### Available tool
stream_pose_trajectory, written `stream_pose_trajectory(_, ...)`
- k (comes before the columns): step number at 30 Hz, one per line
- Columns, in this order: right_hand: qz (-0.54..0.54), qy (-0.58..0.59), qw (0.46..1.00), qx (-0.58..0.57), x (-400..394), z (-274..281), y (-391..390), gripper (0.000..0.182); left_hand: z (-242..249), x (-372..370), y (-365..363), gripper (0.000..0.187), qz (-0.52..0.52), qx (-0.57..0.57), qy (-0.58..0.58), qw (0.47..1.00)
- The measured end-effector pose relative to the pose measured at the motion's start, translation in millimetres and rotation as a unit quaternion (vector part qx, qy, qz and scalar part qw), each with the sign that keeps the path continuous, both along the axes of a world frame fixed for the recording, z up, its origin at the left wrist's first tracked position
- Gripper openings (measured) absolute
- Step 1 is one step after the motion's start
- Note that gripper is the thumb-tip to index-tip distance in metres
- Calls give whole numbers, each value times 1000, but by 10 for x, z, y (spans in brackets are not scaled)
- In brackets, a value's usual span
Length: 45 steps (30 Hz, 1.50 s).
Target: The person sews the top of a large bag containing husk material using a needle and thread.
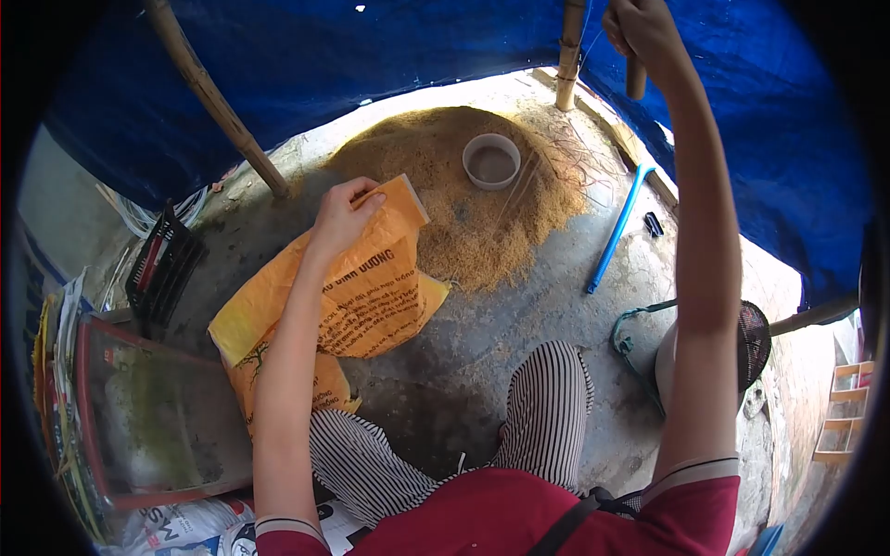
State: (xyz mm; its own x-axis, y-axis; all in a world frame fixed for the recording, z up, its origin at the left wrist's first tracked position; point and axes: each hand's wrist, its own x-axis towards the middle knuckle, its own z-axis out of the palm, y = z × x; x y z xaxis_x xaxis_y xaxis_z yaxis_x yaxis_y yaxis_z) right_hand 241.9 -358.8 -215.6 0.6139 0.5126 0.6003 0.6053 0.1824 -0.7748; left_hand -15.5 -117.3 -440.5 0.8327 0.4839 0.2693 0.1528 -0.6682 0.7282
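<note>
My left hand [345, 218] pinches the top corner of an orange woven sack [371, 278] with printed dark lettering. The sack hangs partly folded, its lower part beside my left knee. High at the upper right, my right hand [640, 26] is closed in a fist. A brown rod-like piece [635, 77] shows just below that fist, and a thin strand runs near it; I cannot tell what the fingers hold. Beyond the sack lies a pile of light brown husk-like material [417, 144], with a white round tub [491, 162] resting on it.
Blue tarpaulin [371, 46] and bamboo poles [218, 102] enclose the concrete floor. A blue pipe [616, 232] lies at right, near a mesh-covered net [756, 343]. At left are a black crate [162, 264] and a red-rimmed panel [167, 422]; white bags [185, 525] lie below.
</note>
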Motion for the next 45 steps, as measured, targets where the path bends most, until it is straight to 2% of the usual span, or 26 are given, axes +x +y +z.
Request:
stream_pose_trajectory(2, 0, -70, 975, -210, 1, 118, -65, 29, -10, -1, 20, 21, -9, -16, -4, 1000)
stream_pose_trajectory(4, 9, 5, 984, -177, -55, 297, -256, 30, 28, -9, -22, 21, -7, -8, -4, 1000)
stream_pose_trajectory(6, 161, 24, 948, -275, -100, 481, -485, 32, 45, 2, -34, 22, -4, -1, -5, 1000)
stream_pose_trajectory(7, 159, 24, 947, -277, -135, 527, -533, 32, 43, 7, -32, 20, -5, -9, -3, 1000)
stream_pose_trajectory(9, 288, 48, 900, -323, -213, 585, -605, 35, 30, 21, -38, 19, -6, -19, -2, 1000)
stream_pose_trajectory(13, 246, 3, 894, -375, -521, 569, -542, 30, 118, 33, -54, 24, 14, 9, 30, 999)
stream_pose_trajectory(15, 239, -121, 890, -370, -478, 405, -476, 37, 176, 46, -113, 27, 25, 25, 42, 998)
stream_pose_trajectory(17, 276, -128, 873, -381, -478, 275, -341, 37, 208, 82, -183, 48, 49, 75, 63, 994)
stream_pose_trajectory(19, 291, -122, 857, -407, -541, 133, -209, 37, 354, 161, -421, 78, 34, 108, -10, 994)
stream_pose_trajectory(21, 277, -85, 855, -430, -699, 22, -97, 37, 588, 292, -740, 97, -74, -42, -117, 989)
stream_pose_trajectory(23, 287, -21, 866, -409, -769, -98, -9, 36, 639, 539, -1089, 90, -240, -222, -304, 895)
stream_pose_trajectory(24, 283, 32, 878, -385, -788, -145, 13, 35, 680, 590, -1216, 90, -238, -221, -305, 895)
stream_pose_trajectory(26, 278, 28, 885, -372, -739, -75, 10, 33, 762, 614, -1384, 71, -372, -423, -231, 793)
stream_pose_trajectory(27, 270, 28, 893, -358, -668, -37, 0, 31, 744, 538, -1411, 37, -364, -485, -173, 777)
stream_pose_trajectory(28, 258, 54, 905, -333, -506, 3, -50, 28, 670, 487, -1368, 37, -363, -486, -172, 776)
stream_pose_trajectory(29, 151, 30, 947, -281, -367, 5, -114, 29, 532, 443, -1274, 32, -377, -467, -143, 787)
stream_pose_trajectory(30, 202, 145, 942, -223, -219, 156, -197, 23, 375, 402, -1199, 30, -390, -447, -115, 796)
stream_pose_trajectory(33, 98, 173, 979, 44, 263, 270, -392, 22, -245, 232, -1144, 31, -279, -380, -59, 880)
stream_pose_trajectory(36, 85, 99, 983, 132, 337, 524, -505, 24, -906, 8, -1271, 31, -241, -369, 64, 895)
stream_pose_trajectory(37, 85, 100, 983, 132, 480, 535, -535, 24, -1229, -69, -1309, 31, -260, -377, 66, 886)
stream_pose_trajectory(39, 416, 196, 886, 62, 788, 567, -544, 25, -1522, -344, -1492, 31, -277, -425, 113, 854)
stream_pose_trajectory(40, 417, 194, 886, 62, 524, 536, -491, 25, -1529, -483, -1595, 31, -273, -464, 156, 828)
stream_pose_trajectory(41, 273, 102, 956, -5, -2, 470, -392, 25, -1495, -587, -1682, 31, -271, -463, 153, 830)
stream_pose_trajectory(42, 120, 7, 990, -71, -293, 433, -311, 26, -1412, -693, -1773, 28, -293, -487, 187, 802)
stream_pose_trajectory(43, 127, 8, 989, -71, 26, 316, -279, 26, -1289, -802, -1830, 26, -312, -511, 222, 769)
stream_pose_trajectory(45, 334, 212, 918, -30, 876, -78, -118, 24, -743, -851, -1715, 26, -155, -641, 117, 743)
